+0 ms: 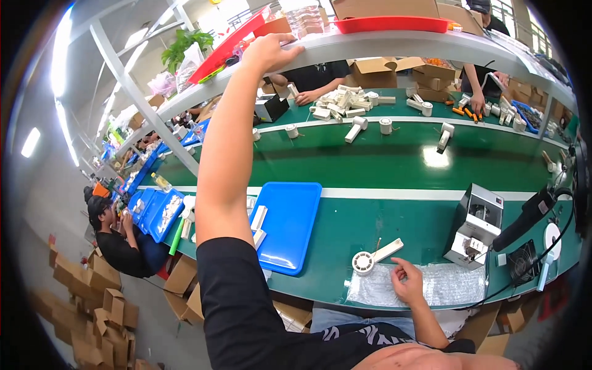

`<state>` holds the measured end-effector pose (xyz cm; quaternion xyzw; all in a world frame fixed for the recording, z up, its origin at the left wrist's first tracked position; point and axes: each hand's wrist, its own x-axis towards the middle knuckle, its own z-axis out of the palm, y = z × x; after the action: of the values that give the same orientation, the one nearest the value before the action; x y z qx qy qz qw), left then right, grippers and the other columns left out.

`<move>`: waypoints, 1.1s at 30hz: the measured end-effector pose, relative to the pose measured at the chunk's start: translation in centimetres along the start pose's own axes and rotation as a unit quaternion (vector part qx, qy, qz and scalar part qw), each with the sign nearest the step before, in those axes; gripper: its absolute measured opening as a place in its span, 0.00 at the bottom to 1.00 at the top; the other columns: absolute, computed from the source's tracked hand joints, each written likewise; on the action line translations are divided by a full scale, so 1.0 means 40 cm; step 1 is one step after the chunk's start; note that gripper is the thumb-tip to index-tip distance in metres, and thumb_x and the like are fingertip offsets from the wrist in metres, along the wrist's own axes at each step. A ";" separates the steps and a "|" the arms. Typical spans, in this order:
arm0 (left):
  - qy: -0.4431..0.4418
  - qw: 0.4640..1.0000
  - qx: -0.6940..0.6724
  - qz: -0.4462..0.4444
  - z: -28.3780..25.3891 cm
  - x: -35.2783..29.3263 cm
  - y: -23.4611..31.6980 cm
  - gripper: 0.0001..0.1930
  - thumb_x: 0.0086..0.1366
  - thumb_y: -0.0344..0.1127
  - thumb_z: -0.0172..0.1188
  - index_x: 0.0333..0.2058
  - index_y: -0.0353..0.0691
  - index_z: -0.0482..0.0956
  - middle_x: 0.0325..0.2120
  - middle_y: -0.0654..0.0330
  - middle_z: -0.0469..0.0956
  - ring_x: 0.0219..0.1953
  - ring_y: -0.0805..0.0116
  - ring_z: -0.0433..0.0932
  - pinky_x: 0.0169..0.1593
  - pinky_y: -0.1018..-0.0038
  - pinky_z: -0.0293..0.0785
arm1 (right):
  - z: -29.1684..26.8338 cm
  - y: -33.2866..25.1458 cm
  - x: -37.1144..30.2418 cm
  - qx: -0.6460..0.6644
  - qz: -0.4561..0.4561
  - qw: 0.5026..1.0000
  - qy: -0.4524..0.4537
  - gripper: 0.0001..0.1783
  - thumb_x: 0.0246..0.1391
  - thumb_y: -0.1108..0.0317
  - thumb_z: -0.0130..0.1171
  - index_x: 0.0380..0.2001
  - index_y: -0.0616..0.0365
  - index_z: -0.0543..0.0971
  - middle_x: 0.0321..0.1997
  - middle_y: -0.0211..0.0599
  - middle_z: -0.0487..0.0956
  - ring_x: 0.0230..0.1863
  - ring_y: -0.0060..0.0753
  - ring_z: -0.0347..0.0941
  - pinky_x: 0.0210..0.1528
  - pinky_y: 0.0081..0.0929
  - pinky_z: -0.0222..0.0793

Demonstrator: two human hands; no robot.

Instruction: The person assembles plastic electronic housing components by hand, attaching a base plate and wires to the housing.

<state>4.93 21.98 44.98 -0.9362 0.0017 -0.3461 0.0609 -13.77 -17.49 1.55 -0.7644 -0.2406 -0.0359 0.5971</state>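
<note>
My left arm stretches up across the view, and my left hand [268, 52] lies at the edge of the overhead shelf [382, 44], beside a red tray [231, 46]. Its fingers are extended and apart; I see nothing in them. Low over a sheet of bubble wrap [444, 285], my right hand [407, 282] is empty, with loosely bent fingers apart. Just left of its fingertips lies a white handheld fan [363, 263], its round grille facing up and its handle pointing away to the right. A thin wire sticks up near the head.
A blue tray [287, 228] sits left on the green bench. At right stand a metal machine [478, 225], a black cylindrical tool [524, 219] and a square black fan [523, 262]. Beyond the conveyor [382, 160], carrying white fan parts, co-workers handle pieces. Cardboard boxes [105, 302] fill the floor left.
</note>
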 end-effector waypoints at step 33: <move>0.141 0.793 -0.492 -0.331 0.233 -1.049 0.338 0.09 0.67 0.30 0.56 0.40 0.31 0.79 0.23 0.68 0.69 0.24 0.81 0.63 0.27 0.83 0.59 | -0.086 0.328 -1.041 0.434 0.669 0.576 0.178 0.23 0.62 0.55 0.47 0.52 0.58 0.74 0.51 0.40 0.79 0.49 0.35 0.76 0.54 0.35 0.71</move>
<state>-20.40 11.50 9.23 -0.7239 -0.1296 -0.4252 -0.5276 -44.29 -36.47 -23.45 -0.3353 0.4641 0.3474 0.7427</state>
